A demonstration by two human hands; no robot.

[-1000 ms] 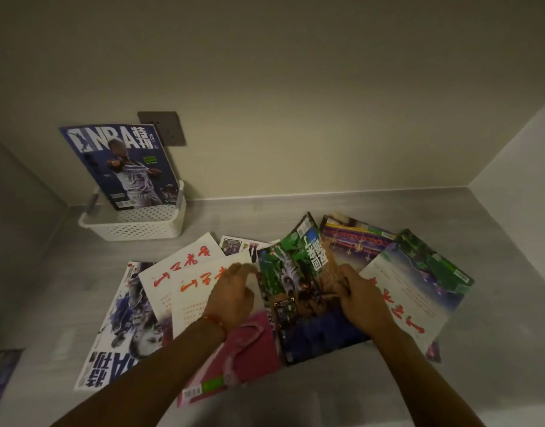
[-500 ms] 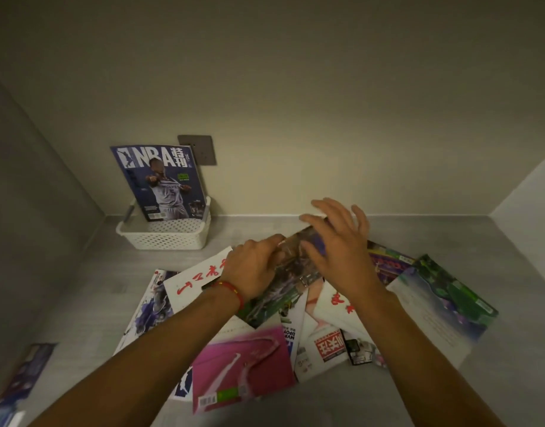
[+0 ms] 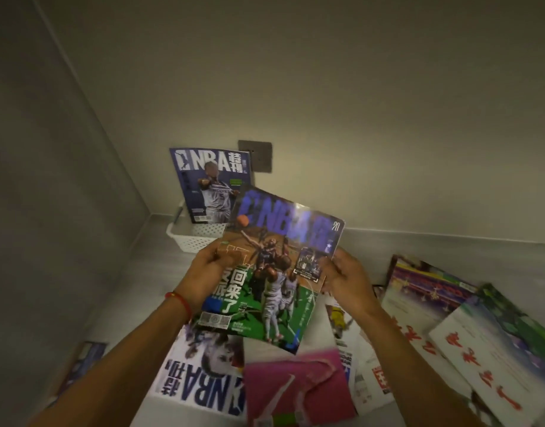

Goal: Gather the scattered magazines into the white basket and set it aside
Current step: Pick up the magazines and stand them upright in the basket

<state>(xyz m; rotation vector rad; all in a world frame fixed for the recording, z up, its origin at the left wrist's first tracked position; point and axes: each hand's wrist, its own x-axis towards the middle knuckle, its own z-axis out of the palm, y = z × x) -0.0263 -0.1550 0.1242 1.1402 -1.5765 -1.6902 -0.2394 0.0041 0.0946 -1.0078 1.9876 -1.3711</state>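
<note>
Your left hand [image 3: 208, 272] and right hand [image 3: 346, 277] grip the NBA magazine [image 3: 280, 266] by its side edges, lifted; white basket [image 3: 191, 237] at 11 o'clock, holding another upright magazine [image 3: 209, 183]

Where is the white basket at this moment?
In the head view the white basket stands at the back left, in the corner by the walls, with one NBA magazine upright in it, behind the magazine held in both hands.
</note>
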